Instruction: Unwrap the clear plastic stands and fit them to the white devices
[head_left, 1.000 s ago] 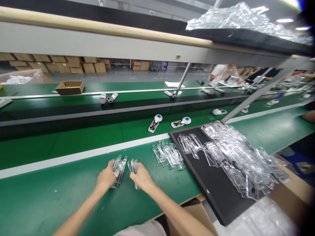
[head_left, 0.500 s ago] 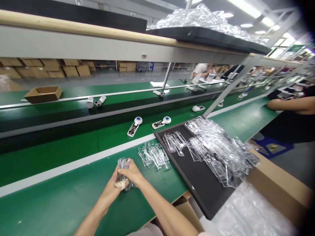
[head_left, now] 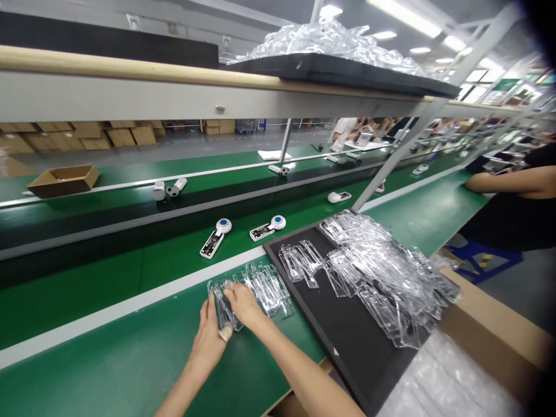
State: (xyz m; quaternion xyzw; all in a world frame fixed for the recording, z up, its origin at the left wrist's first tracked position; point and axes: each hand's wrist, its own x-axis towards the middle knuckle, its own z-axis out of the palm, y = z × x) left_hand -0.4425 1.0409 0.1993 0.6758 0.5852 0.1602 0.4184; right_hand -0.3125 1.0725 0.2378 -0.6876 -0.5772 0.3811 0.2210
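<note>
My left hand [head_left: 209,336] grips the near left side of a bunch of clear plastic pieces [head_left: 223,307] on the green table [head_left: 130,347]. From the right, my right hand [head_left: 243,302] has its fingers closed on the top of the same bunch. The pieces lie side by side, slanting, and my fingers partly cover them. Just beyond my right hand lies another group of clear plastic pieces [head_left: 267,286], touching or nearly touching the bunch. Something pale covers a fingertip of my left hand.
A black tray [head_left: 321,313] heaped with clear pieces [head_left: 382,260] stands at the right. White devices [head_left: 212,243] [head_left: 262,231] lie on the green belt [head_left: 165,255]. A person's arm [head_left: 508,180] is at far right; a shelf [head_left: 130,98] spans above.
The bunch has come down onto the table and spread beside the other group. My left hand has moved slightly lower and my right hand slightly right. The view has shifted.
</note>
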